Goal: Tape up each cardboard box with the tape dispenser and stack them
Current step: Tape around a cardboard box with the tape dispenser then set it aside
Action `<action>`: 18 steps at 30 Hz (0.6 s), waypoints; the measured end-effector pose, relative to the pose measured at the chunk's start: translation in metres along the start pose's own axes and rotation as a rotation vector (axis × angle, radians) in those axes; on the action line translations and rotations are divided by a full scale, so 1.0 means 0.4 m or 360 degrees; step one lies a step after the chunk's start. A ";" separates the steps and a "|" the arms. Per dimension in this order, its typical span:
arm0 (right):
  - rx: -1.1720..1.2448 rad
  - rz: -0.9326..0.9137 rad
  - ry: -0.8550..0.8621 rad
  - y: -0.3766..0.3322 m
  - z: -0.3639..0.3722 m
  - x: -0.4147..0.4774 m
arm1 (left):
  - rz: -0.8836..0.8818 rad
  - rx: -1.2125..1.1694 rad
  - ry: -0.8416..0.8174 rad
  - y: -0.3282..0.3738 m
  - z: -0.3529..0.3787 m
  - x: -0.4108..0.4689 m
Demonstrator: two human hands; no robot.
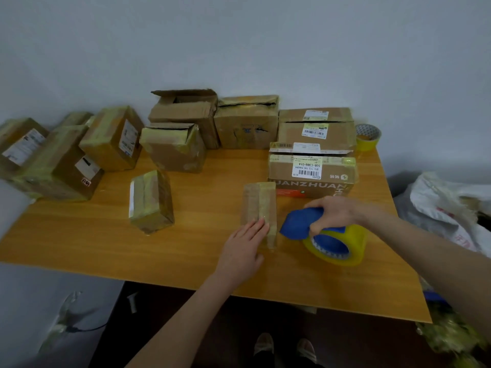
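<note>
A small flat cardboard box (pixel 259 201) lies on the wooden table (pixel 186 248) in front of me. My left hand (pixel 243 249) rests flat on its near end with straight fingers. Just right of the box, my right hand (pixel 337 212) grips the blue handle of the tape dispenser (pixel 325 235), which carries a yellowish roll of clear tape. Another small taped box (pixel 151 201) stands to the left. A box printed with large white letters (pixel 313 176) sits right behind the dispenser.
Several larger boxes (pixel 247 123) line the wall at the back, some with loose flaps, and taped ones (pixel 63 166) pile up at the left edge. A spare tape roll (pixel 368 136) sits at the far right corner. White bags (pixel 449 208) lie beyond the right edge.
</note>
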State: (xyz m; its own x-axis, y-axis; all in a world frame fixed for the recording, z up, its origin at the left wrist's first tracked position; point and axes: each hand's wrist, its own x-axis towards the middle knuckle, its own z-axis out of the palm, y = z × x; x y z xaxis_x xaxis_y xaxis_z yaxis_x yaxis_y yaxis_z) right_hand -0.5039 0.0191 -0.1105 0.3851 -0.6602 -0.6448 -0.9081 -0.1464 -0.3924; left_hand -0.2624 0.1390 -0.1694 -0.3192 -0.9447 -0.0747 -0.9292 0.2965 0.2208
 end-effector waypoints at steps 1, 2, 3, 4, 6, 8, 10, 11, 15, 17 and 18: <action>0.0222 0.0002 0.0065 0.020 -0.006 -0.009 | -0.0024 -0.0067 0.0042 0.001 -0.005 0.004; 0.0441 0.0013 0.0151 0.040 -0.006 -0.015 | -0.0071 -0.0188 0.0099 0.002 -0.011 0.010; 0.0654 0.0027 0.0235 0.057 -0.002 -0.020 | -0.0149 -0.0362 0.0169 0.001 -0.020 0.018; 0.0849 0.0060 0.0302 0.074 0.006 -0.020 | -0.0254 -0.0550 0.0256 0.000 -0.030 0.026; 0.1190 0.0163 0.0357 0.104 0.039 -0.011 | -0.0499 -0.0774 0.0432 -0.009 -0.047 0.044; 0.1576 0.0293 0.0324 0.128 0.079 -0.002 | -0.0713 -0.0859 0.0467 -0.020 -0.059 0.059; 0.1785 0.0373 0.0320 0.147 0.109 0.007 | -0.0784 -0.0861 0.0407 -0.032 -0.057 0.061; 0.1746 0.0409 0.0348 0.155 0.116 0.011 | -0.0785 -0.0840 0.0384 -0.036 -0.054 0.057; 0.1265 0.0502 0.0516 0.176 0.118 0.011 | -0.0823 -0.0904 0.0397 -0.047 -0.031 0.027; 0.1054 0.0443 0.0518 0.174 0.114 0.010 | -0.0856 -0.0895 0.0399 -0.046 -0.027 0.016; 0.0891 0.0426 0.0508 0.164 0.109 0.006 | -0.0864 -0.0882 0.0400 -0.045 -0.027 0.012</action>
State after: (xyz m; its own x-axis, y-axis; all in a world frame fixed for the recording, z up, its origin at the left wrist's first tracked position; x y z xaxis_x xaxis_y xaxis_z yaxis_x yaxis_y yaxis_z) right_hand -0.5555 0.0398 -0.1665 0.0150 -0.8176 -0.5756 -0.7106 0.3963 -0.5814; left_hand -0.2450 0.1277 -0.1634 0.2615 -0.9596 -0.1039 -0.6941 -0.2617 0.6706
